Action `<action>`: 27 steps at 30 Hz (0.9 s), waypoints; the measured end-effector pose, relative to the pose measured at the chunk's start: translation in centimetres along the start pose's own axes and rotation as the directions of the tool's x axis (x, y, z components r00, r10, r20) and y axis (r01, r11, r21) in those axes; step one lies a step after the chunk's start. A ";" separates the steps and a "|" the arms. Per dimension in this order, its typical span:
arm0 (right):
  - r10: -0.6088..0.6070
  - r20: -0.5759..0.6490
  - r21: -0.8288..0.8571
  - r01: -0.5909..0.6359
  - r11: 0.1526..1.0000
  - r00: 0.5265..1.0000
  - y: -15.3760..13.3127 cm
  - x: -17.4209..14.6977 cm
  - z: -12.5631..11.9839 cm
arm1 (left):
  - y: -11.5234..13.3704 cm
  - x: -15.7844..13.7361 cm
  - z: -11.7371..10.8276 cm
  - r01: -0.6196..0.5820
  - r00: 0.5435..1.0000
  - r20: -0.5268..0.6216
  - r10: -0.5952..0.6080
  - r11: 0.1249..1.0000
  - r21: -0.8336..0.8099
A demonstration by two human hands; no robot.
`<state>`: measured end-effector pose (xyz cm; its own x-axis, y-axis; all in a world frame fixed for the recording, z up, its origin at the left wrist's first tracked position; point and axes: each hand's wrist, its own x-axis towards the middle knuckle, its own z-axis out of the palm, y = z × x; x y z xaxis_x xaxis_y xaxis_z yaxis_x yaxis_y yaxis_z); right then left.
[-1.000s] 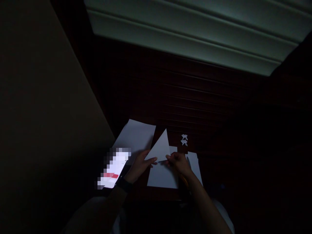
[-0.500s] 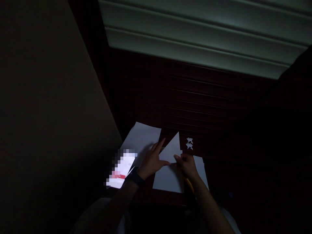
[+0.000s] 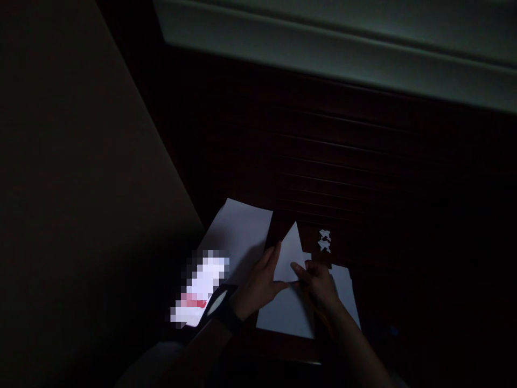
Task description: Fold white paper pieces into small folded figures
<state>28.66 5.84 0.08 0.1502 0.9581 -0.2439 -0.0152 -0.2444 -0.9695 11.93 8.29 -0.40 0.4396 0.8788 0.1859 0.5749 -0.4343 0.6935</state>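
My spread left hand (image 3: 256, 285) touches the folded paper (image 3: 291, 250) at eight o'clock while my right hand (image 3: 321, 283) pinches it at four o'clock.

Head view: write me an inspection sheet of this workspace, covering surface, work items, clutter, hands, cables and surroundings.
Surface: dark reddish tabletop, dimly lit.
Work items: pointed piece of white paper, above a white sheet.
Clutter: small paper pieces beyond the right hand; more paper at left and right; lit screen, partly pixelated; yellowish object by the right forearm, too dark to identify.
Hands: left hand spread along the pointed paper's left side, dark wristband on its wrist; right hand's thumb at the paper's right side, grip unclear.
Cables: nothing seen.
Surroundings: pale ridged panel above; plain surface at left; deep shadow at right.
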 end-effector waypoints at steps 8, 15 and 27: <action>0.036 0.080 0.193 -0.051 0.980 0.996 -0.2 0.8 -0.8 | 0.0 0.5 -0.3 -0.004 0.999 0.035 0.014 0.965 -0.263; 0.111 0.078 0.231 -0.126 0.965 0.991 0.4 1.1 -1.0 | 0.5 0.7 -0.6 0.132 0.970 0.240 0.042 0.738 -0.662; 0.123 0.018 0.262 -0.124 0.957 0.992 0.5 1.4 -0.9 | 1.2 0.4 -2.4 0.338 0.934 0.355 -0.049 0.447 -0.828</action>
<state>29.72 6.91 -0.69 0.1296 0.9232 -0.3619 -0.2922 -0.3132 -0.9036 11.16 8.62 2.11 0.6274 0.7713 -0.1074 -0.1656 0.2669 0.9494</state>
